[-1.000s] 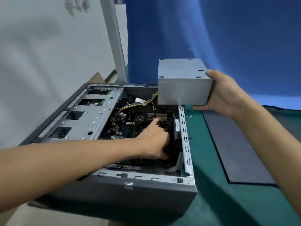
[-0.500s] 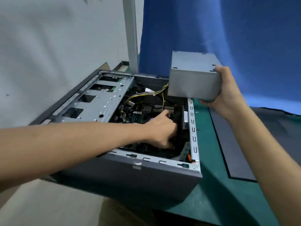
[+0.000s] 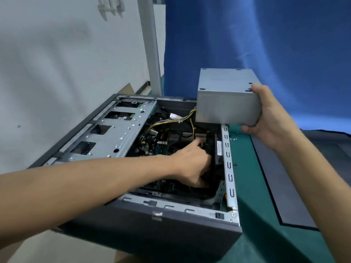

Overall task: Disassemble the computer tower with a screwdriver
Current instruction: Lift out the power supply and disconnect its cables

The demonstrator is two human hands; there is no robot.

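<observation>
The dark grey computer tower [image 3: 171, 230] lies on its side with the side panel off, its motherboard and silver drive cage [image 3: 114, 133] exposed. My right hand [image 3: 269, 120] grips a grey metal power supply box [image 3: 226, 103] lifted above the case's far right corner. Yellow and black cables [image 3: 171, 120] run from the box down into the case. My left hand [image 3: 193, 164] reaches inside the case near its right wall, fingers curled on something dark; what it grips is hidden. No screwdriver is in view.
The case rests on a green table mat [image 3: 252, 205]. A dark flat panel [image 3: 284, 183] lies on the mat to the right. Small screws [image 3: 233, 139] lie beside the case rim. A white wall and grey post [image 3: 150, 44] stand behind, with a blue curtain [image 3: 266, 35] beyond.
My right hand has kept the power supply raised above the case's far corner. The left hand stays inside the case at the same place. The view has shifted.
</observation>
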